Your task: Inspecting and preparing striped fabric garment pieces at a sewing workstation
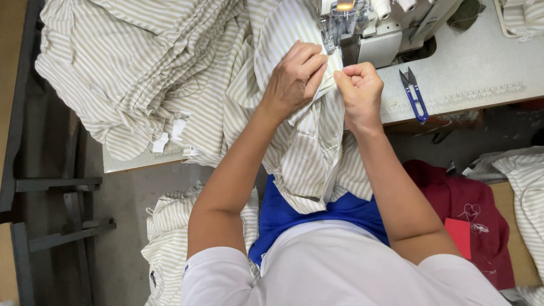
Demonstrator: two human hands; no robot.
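The left hand [294, 79] lies palm down on the beige-and-white striped cotton garment [309, 153], fingers nearly straight and pressed together, pinning the cloth just in front of the white sewing machine [374, 28]. Its fingertips reach the machine's metal presser area, but the cloth folds hide exactly where they end. The right hand [360, 90] is curled into a loose fist just right of the left hand, thumb and forefinger pinched at the striped garment's edge; what sits between them is too small to make out, and the palm side is hidden.

The striped garment runs from under the machine's needle area, over the edge of the pale grey worktop [470, 68], down onto the person's lap, where it covers part of a bright blue cloth [283, 218]. The needle itself is hidden behind the machine's clear guard, and the upper body of the machine is cut off by the top of the frame.

Left of the machine, a heap of the same striped fabric [130, 62] covers most of the worktop there and runs out of view at the top. Right of the machine, blue-handled thread snips [415, 96] lie flat on the worktop. Below and right of the machine, a dark red cloth [470, 209] lies on a low surface, partly hidden by the right forearm.
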